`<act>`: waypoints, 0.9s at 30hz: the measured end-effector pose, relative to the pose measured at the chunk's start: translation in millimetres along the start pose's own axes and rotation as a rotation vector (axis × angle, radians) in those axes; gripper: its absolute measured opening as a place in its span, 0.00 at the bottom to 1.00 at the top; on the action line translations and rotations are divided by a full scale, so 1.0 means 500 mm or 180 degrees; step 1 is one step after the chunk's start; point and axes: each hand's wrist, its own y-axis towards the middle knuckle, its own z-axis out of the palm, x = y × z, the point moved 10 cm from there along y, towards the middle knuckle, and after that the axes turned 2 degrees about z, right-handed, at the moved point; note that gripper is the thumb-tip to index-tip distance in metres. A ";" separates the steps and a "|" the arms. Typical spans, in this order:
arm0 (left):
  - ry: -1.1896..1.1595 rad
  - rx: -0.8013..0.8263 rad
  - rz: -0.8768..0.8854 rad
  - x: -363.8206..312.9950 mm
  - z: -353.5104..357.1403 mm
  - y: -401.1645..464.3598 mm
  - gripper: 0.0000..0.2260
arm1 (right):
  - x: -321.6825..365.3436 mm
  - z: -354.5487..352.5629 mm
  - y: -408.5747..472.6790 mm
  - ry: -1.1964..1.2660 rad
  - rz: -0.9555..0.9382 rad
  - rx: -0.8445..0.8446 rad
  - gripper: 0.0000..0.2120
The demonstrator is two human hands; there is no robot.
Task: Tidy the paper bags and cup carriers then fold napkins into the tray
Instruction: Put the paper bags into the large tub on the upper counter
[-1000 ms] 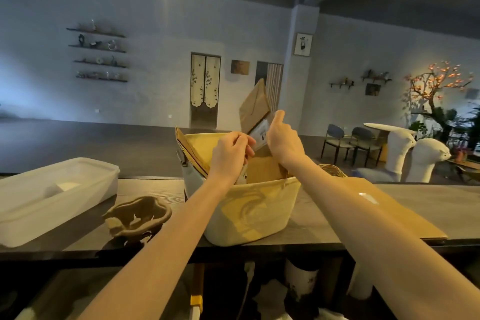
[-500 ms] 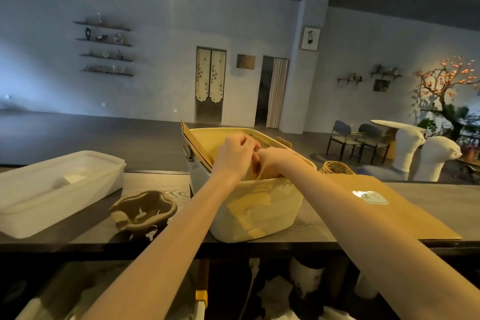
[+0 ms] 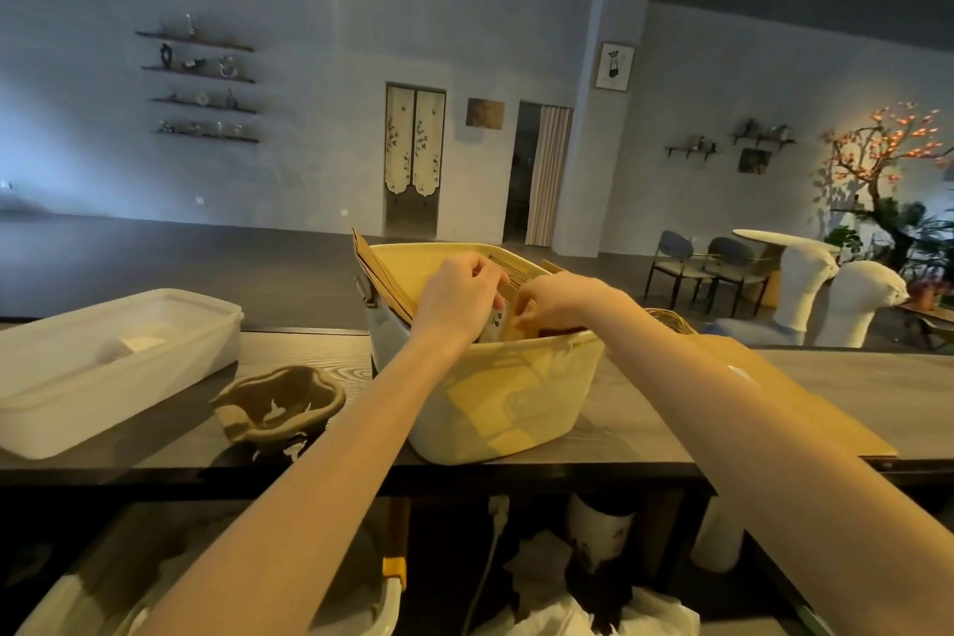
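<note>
On the dark wooden bench [image 3: 619,434], a moulded brown pulp cup carrier [image 3: 279,403] lies untouched. Behind it, the left hand [image 3: 457,294] and right hand [image 3: 555,302] curl around brown paper bags [image 3: 508,320] inside the pale yellow plastic tub [image 3: 506,398] — forcing them down could crumple them or push the tub along the bench.

Pale yellow plastic tub [image 3: 516,403] stands upright at the near edge of the dark wooden counter [image 3: 309,351], centre of the scene. Flat brown paper bags [image 3: 384,282] stand on edge inside it, leaning against its far-left wall and rising above the rim. A moulded grey-brown pulp cup carrier [image 3: 279,403] sits open side up, just left of the tub. Further left lies a translucent white rectangular plastic tray [image 3: 103,367], holding a small white stack of napkins [image 3: 139,342]. Another flat brown paper bag [image 3: 805,393] lies right of the tub.
</note>
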 end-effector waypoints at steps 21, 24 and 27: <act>-0.0901 0.1232 -0.0669 -0.050 0.414 -0.149 0.09 | -0.473 0.072 -0.323 0.1477 0.1640 -0.1611 0.11; -0.0986 0.1355 -0.0995 -0.025 0.477 -0.157 0.09 | -0.548 0.112 -0.341 0.1508 0.1931 -0.1515 0.13; -0.0971 0.1369 -0.1241 -0.006 0.525 -0.154 0.09 | -0.610 0.144 -0.354 0.1406 0.2203 -0.1417 0.17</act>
